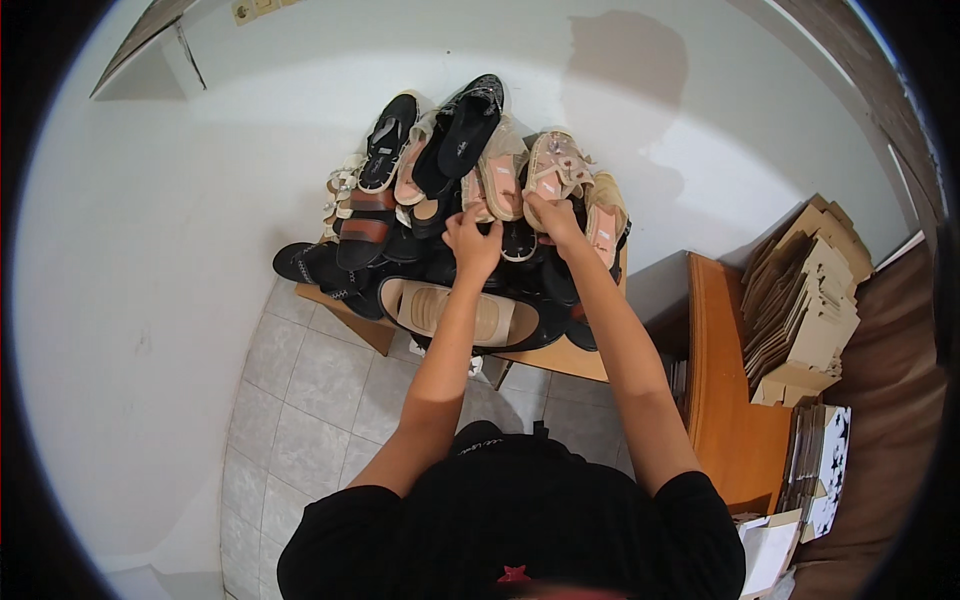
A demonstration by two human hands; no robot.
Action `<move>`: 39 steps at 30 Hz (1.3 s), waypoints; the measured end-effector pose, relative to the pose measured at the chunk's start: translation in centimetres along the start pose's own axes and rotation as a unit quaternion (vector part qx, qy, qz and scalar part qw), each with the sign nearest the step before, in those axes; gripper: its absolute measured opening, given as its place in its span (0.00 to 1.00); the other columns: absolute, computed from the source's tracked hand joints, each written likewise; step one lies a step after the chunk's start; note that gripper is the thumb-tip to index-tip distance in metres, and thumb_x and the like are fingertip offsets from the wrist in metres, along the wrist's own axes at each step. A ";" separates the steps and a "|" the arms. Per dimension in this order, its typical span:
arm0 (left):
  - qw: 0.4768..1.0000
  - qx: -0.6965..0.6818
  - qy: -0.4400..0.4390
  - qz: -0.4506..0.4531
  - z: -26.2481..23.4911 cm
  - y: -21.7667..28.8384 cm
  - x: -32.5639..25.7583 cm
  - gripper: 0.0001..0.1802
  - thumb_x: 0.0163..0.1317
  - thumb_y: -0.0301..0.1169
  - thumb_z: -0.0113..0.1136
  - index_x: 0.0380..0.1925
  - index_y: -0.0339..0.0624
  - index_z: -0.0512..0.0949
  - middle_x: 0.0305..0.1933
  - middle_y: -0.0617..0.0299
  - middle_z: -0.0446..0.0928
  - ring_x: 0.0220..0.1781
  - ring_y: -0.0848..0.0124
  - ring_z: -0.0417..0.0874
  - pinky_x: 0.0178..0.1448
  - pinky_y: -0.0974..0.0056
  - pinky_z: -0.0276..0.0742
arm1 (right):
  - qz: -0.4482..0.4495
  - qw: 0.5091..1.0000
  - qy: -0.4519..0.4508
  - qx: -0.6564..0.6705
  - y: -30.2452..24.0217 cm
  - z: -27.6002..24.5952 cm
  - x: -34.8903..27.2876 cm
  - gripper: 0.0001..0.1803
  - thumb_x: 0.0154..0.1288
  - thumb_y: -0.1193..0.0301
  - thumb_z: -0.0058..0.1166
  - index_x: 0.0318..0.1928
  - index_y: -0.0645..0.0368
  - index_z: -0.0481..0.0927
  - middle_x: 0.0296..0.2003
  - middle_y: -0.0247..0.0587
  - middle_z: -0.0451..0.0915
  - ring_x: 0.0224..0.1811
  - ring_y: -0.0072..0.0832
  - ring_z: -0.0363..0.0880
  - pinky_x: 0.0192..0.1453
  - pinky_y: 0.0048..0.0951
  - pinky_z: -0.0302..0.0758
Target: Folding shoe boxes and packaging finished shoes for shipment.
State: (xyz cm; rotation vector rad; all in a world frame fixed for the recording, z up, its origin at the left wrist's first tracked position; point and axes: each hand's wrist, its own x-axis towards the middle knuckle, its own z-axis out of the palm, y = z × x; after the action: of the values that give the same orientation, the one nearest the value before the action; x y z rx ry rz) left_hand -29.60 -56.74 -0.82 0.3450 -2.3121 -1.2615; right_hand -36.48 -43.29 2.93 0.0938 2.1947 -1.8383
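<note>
A heap of shoes and sandals lies on a small wooden table against the wall. My right hand (556, 220) is closed round the heel of a beige sandal (546, 184) with a pink insole and a flower trim on its strap. To its left, my left hand (473, 242) has its fingers closed at the heel of another pink-soled beige sandal (474, 192); its grip is partly hidden. A similar sandal (502, 188) leans between them. Under my hands lies a black sandal with a pale rim (519, 241). A large black shoe with a beige insole (455, 310) lies nearest me.
Black slip-on shoes (466, 135) top the heap, beside a black sandal (385, 150). Brown-strapped sandals (364, 230) lie at its left. The table's front edge (560, 359) shows below. At right, a wooden cabinet (722, 400) bears folded cardboard boxes (805, 310).
</note>
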 end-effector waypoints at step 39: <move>0.853 -0.445 -0.012 -0.271 4.6 4.5 6.4 0.29 0.55 0.29 0.60 0.54 0.37 0.59 0.51 0.51 0.68 0.49 0.60 0.75 0.44 0.57 0.79 | -0.039 0.963 -0.098 0.247 3.4 -3.4 -4.7 0.21 0.61 0.54 0.47 0.48 0.54 0.69 0.38 0.37 0.73 0.38 0.30 0.72 0.45 0.37 0.69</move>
State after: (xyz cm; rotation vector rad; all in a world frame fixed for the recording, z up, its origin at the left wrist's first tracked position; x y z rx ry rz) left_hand -37.45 -53.79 2.71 0.6528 -1.4102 -2.4357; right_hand -31.79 -38.70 1.36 -0.0759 1.5910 -2.2913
